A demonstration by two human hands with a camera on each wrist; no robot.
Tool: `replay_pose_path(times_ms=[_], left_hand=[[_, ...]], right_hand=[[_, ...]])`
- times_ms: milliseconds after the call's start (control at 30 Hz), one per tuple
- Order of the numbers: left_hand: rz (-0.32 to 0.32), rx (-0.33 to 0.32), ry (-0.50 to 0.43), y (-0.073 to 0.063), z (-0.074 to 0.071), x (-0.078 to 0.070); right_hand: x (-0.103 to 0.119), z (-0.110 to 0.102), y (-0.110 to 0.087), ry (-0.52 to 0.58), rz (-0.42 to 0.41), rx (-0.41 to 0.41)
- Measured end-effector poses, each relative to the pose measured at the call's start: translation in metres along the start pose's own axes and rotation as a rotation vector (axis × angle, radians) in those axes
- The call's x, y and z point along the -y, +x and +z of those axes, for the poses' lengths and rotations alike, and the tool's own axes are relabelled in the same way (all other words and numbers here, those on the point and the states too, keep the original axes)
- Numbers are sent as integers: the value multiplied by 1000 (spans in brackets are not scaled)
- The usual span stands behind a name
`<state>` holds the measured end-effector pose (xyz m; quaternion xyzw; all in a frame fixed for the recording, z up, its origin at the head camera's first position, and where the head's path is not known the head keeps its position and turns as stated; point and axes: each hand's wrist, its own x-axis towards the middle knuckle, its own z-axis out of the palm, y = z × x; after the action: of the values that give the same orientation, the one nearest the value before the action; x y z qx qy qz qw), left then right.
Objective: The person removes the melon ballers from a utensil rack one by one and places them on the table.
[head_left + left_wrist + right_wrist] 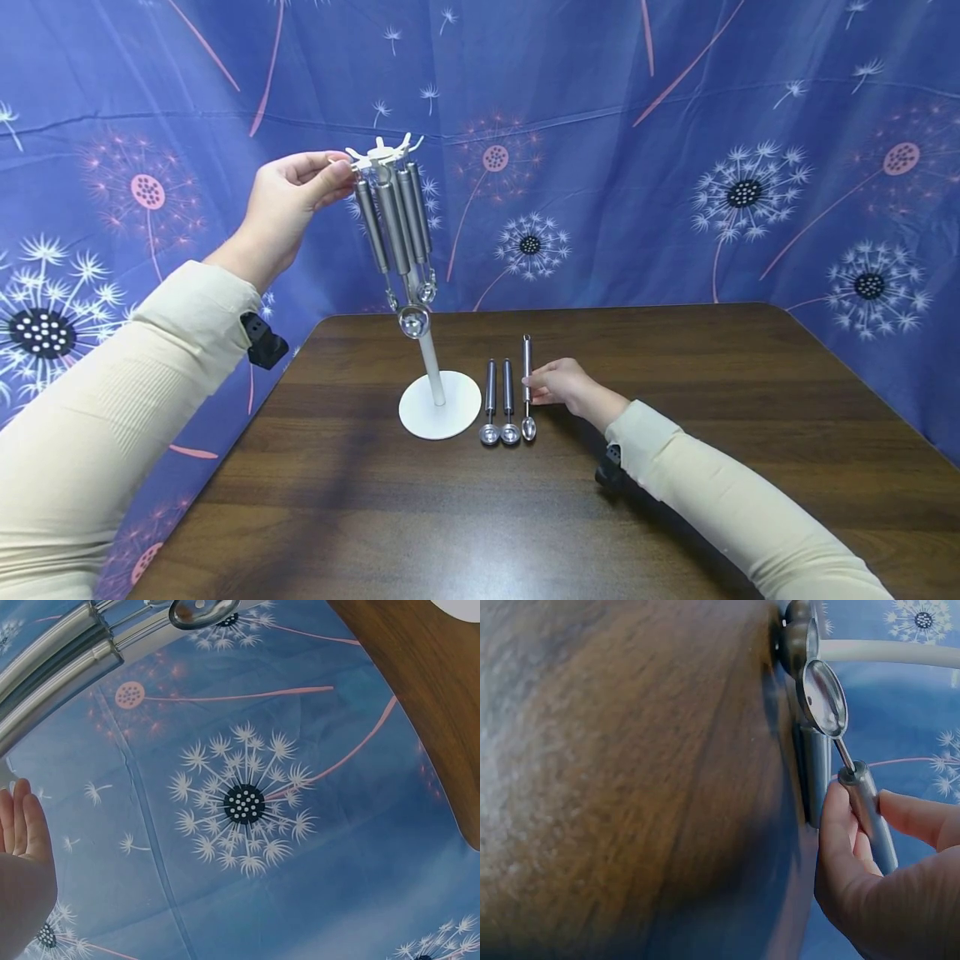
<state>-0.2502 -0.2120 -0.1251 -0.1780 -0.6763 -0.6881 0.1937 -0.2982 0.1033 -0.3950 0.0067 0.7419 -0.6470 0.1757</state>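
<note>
A white stand [381, 154] with a ring of hooks at its top holds several steel-handled utensils [393, 225], hanging around its pole with small round bowls at the bottom. My left hand [288, 200] pinches one of its hooks between thumb and fingers; only part of this hand [24, 855] appears in the left wrist view. On the table, my right hand [570, 385] grips the handle of a melon baller [527, 367] with an oval bowl. In the right wrist view, thumb and fingers lie on opposite sides of this melon baller [867, 810]. Left of it lie two round-bowled scoops [491, 392], side by side.
The stand's round white base [459, 417] rests on the dark brown wooden table [360, 500], left of the utensils lying there. Behind the table hangs a blue cloth [600, 183] with a dandelion print.
</note>
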Motion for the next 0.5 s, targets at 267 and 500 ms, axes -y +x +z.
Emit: replay_pose_path(times_ms=[267, 500], left_hand=[[-13, 6, 13, 0, -1, -1], [-3, 13, 42, 0, -1, 0]], right_hand=[[-3, 1, 0, -61, 67, 25], [-3, 3, 5, -103, 117, 1]])
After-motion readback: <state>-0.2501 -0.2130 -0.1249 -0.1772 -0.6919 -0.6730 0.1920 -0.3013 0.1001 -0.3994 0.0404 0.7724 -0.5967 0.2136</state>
